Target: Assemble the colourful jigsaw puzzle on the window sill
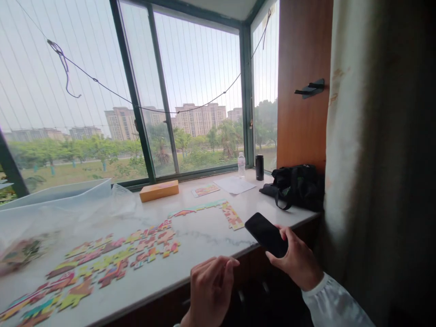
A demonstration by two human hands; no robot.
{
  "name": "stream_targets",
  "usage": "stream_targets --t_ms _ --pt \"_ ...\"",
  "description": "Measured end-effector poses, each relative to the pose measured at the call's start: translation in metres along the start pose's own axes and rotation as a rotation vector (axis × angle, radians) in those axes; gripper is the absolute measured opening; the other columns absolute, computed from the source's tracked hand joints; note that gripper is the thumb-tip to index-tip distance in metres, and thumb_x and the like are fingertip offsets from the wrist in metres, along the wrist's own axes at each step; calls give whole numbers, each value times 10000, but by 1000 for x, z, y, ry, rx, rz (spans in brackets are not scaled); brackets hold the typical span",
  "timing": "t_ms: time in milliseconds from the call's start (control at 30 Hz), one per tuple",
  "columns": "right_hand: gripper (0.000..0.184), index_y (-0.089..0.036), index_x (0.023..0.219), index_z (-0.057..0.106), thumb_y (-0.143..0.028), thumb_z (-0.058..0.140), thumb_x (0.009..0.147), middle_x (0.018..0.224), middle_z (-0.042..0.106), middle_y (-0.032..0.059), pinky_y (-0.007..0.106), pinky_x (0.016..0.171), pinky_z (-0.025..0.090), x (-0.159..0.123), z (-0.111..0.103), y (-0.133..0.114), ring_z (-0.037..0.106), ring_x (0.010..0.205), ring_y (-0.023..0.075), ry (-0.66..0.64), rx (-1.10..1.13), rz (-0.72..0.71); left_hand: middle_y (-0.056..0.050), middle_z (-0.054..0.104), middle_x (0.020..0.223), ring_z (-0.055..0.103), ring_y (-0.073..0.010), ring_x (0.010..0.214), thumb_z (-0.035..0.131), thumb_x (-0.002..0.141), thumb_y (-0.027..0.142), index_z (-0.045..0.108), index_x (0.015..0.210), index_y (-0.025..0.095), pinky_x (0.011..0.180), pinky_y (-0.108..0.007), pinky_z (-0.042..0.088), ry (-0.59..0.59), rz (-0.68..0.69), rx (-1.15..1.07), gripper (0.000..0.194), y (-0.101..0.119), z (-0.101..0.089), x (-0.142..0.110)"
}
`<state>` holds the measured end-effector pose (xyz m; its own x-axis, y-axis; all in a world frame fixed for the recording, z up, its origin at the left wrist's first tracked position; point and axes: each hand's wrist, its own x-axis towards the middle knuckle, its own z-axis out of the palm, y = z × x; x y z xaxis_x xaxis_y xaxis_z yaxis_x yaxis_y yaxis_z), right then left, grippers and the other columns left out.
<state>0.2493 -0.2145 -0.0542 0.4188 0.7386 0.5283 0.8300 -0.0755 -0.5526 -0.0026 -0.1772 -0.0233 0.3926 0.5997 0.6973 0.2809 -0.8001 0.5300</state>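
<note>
My right hand [296,259] is shut on a black smartphone [267,235], which it holds tilted above the front edge of the white marble sill [204,240]. My left hand [211,290] hangs near that edge with curled fingers and nothing visible in them. Colourful jigsaw puzzle pieces [116,259] lie spread across the sill to the left of my hands. Farther back, a joined strip of the puzzle's border [218,208] forms an angle, nearest my right hand.
A clear plastic bag [68,213] and a translucent plastic tub [57,193] sit at the left. An orange box [159,190], a small puzzle picture card [205,190], white paper [235,185], a water bottle [241,164], a black flask [259,167] and a black bag [294,187] stand along the windows.
</note>
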Motion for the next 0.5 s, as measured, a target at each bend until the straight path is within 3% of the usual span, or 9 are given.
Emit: stream_targets --t_ms 100,200,300,500 --pt "405 -272 927 416 -380 693 652 1213 624 63 356 791 531 -56 -9 -11 659 979 247 -22 127 -53 24 521 513 477 -110 452 426 968 472 675 953 217 473 -215 360 49 -374 -247 356 15 36 -54" --pt "378 -269 867 403 -340 700 643 1272 602 79 379 856 531 -106 -11 -24 638 1056 268 -29 189 -24 20 542 597 500 -131 521 353 970 560 589 1212 207 509 -230 384 13 -609 -419 489 25 65 -90" --pt "405 -261 939 454 -333 723 645 1255 611 104 381 856 535 -148 -8 -31 642 1031 272 -57 203 77 15 539 624 506 -146 574 295 984 566 527 1315 187 556 -246 414 -46 -739 -515 554 40 77 -110" --pt "423 -259 874 470 -404 797 647 1310 590 97 397 898 531 -196 -17 -33 616 1104 303 -146 380 257 -53 669 926 581 -173 764 317 1000 509 615 1189 193 697 -274 478 -84 -817 -564 474 64 73 -123"
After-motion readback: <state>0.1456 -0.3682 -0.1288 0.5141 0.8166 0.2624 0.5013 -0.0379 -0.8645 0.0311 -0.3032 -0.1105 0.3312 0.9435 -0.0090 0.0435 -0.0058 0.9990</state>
